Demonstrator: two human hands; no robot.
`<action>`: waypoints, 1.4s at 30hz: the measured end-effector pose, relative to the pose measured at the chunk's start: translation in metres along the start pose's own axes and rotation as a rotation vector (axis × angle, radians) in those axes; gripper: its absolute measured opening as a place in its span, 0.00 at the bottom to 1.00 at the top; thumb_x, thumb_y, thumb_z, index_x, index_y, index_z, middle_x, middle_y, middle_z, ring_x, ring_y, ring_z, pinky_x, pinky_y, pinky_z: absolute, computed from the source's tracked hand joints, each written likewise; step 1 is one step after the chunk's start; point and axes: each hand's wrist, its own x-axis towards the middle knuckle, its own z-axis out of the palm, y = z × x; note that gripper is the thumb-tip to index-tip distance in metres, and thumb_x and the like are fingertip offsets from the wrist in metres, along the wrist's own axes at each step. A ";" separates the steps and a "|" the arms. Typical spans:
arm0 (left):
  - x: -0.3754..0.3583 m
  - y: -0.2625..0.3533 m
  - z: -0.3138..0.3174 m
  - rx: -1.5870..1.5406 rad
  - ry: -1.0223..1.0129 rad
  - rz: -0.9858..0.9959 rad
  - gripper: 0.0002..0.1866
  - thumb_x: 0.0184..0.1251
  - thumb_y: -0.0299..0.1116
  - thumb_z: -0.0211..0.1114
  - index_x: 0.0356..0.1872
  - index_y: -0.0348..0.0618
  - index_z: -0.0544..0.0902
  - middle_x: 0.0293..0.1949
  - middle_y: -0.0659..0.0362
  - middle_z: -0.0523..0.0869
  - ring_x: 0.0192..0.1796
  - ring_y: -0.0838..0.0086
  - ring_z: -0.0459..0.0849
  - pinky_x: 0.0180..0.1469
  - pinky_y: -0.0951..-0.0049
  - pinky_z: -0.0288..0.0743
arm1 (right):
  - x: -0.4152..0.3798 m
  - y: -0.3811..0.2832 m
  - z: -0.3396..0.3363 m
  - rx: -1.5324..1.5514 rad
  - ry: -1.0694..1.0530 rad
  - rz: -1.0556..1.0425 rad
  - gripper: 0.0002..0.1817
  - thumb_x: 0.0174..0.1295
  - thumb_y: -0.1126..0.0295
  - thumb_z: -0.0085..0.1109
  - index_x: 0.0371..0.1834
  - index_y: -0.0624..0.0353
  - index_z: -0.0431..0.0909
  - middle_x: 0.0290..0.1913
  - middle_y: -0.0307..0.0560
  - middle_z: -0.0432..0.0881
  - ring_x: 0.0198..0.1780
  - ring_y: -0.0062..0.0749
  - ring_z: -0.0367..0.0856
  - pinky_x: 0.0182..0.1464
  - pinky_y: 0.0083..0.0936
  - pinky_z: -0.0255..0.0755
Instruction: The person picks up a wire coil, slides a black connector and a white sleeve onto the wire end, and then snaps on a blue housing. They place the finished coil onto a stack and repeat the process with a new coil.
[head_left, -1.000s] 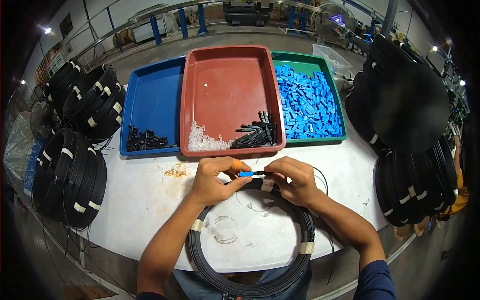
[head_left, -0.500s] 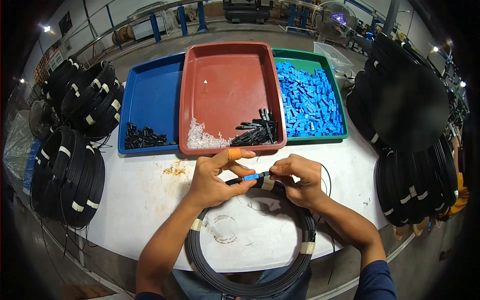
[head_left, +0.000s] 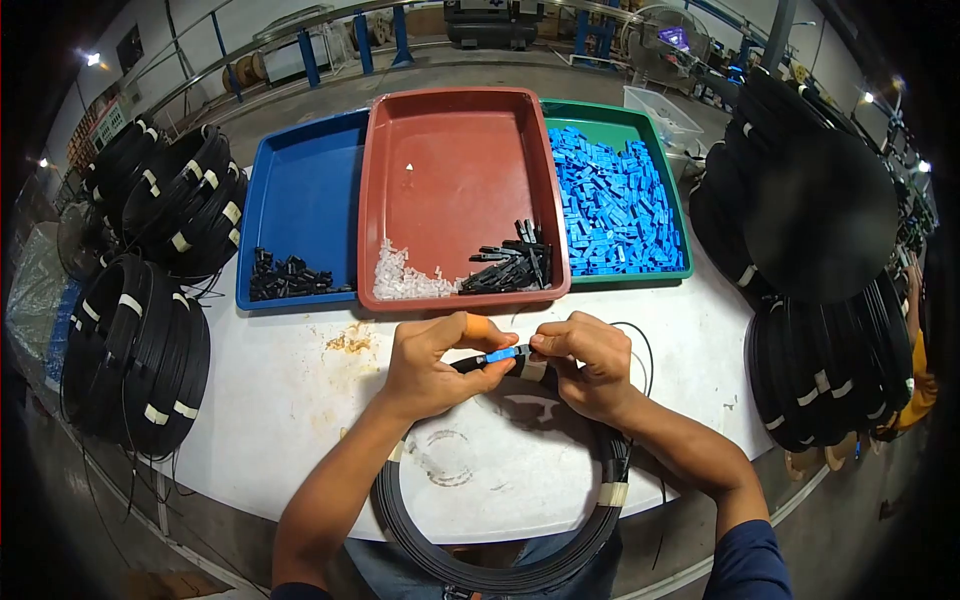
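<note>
Dropping from its raised pose half a second ago, the index finger with the orange band [head_left: 478,326] is now curling down toward the blue connector [head_left: 499,355], and the right hand [head_left: 592,365] is sitting slightly farther left. Thumb and fingertips of the left hand [head_left: 428,365] are pinching the connector's blue body, with the hand half curled and only a narrow gap showing between thumb and index finger. Right thumb and fingertips are closing tightly around the dark end piece [head_left: 524,350], partly hiding it. The connector is showing over the far arc of the black cable coil [head_left: 440,562]; whether it is touching the coil, I cannot tell. That coil is lying on the white table [head_left: 300,400], its near side jutting past the edge, while a thin black cable [head_left: 650,365] is looping beside the right hand. Beyond the hands, the blue tray [head_left: 310,180] is holding small black parts [head_left: 285,278], the red tray [head_left: 450,180] is holding clear pieces [head_left: 405,282] beside longer black pieces [head_left: 512,268], and the green tray [head_left: 600,115] is holding many blue parts [head_left: 615,215].
</note>
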 end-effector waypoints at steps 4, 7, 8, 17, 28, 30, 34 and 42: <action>0.000 -0.001 -0.002 0.178 -0.013 0.120 0.09 0.56 0.22 0.78 0.38 0.36 0.90 0.34 0.55 0.93 0.34 0.73 0.93 0.37 0.77 0.85 | 0.001 -0.002 -0.001 -0.033 -0.010 0.007 0.17 0.43 0.87 0.70 0.37 0.61 0.83 0.34 0.46 0.88 0.28 0.37 0.81 0.30 0.31 0.73; -0.001 0.001 -0.002 0.181 -0.037 0.103 0.08 0.58 0.23 0.77 0.39 0.36 0.91 0.34 0.54 0.93 0.31 0.73 0.92 0.34 0.77 0.84 | 0.003 -0.004 -0.003 -0.100 -0.015 -0.043 0.17 0.44 0.87 0.69 0.38 0.62 0.83 0.34 0.47 0.87 0.30 0.37 0.81 0.31 0.30 0.74; -0.001 0.002 -0.003 0.191 -0.062 0.109 0.08 0.59 0.23 0.76 0.39 0.35 0.90 0.33 0.54 0.93 0.30 0.73 0.92 0.33 0.77 0.84 | 0.003 -0.005 -0.004 -0.100 -0.034 -0.057 0.16 0.44 0.87 0.68 0.39 0.63 0.83 0.34 0.47 0.87 0.30 0.37 0.81 0.31 0.30 0.74; -0.004 0.008 0.000 -0.145 -0.035 -0.115 0.07 0.59 0.21 0.76 0.37 0.31 0.90 0.32 0.52 0.93 0.33 0.74 0.93 0.37 0.78 0.87 | 0.003 -0.006 -0.005 -0.107 0.025 -0.208 0.12 0.50 0.88 0.65 0.39 0.67 0.84 0.33 0.52 0.88 0.24 0.31 0.81 0.24 0.23 0.72; -0.002 0.006 -0.002 0.201 -0.083 0.193 0.04 0.56 0.21 0.77 0.31 0.33 0.90 0.32 0.50 0.93 0.31 0.70 0.93 0.34 0.76 0.86 | 0.003 -0.005 -0.004 -0.093 -0.095 -0.064 0.13 0.47 0.86 0.69 0.37 0.62 0.84 0.27 0.47 0.84 0.21 0.32 0.76 0.21 0.28 0.67; -0.002 0.005 -0.003 0.207 -0.095 0.178 0.05 0.56 0.21 0.77 0.32 0.33 0.90 0.33 0.50 0.93 0.31 0.70 0.93 0.34 0.76 0.86 | 0.004 -0.004 -0.004 -0.033 -0.127 -0.016 0.13 0.47 0.86 0.70 0.37 0.62 0.84 0.27 0.46 0.84 0.21 0.32 0.78 0.22 0.26 0.69; -0.002 0.003 -0.001 0.115 -0.028 0.095 0.05 0.56 0.20 0.77 0.34 0.32 0.90 0.34 0.50 0.93 0.32 0.71 0.93 0.34 0.77 0.86 | 0.003 -0.010 -0.001 -0.022 -0.053 0.031 0.14 0.47 0.88 0.70 0.37 0.62 0.84 0.28 0.45 0.85 0.22 0.30 0.79 0.23 0.24 0.70; -0.002 0.004 -0.002 0.226 -0.085 0.251 0.06 0.55 0.21 0.77 0.34 0.36 0.90 0.35 0.50 0.93 0.30 0.68 0.92 0.33 0.75 0.86 | 0.003 -0.008 -0.008 -0.111 -0.114 -0.076 0.13 0.48 0.86 0.70 0.37 0.63 0.83 0.27 0.45 0.84 0.24 0.32 0.81 0.24 0.25 0.71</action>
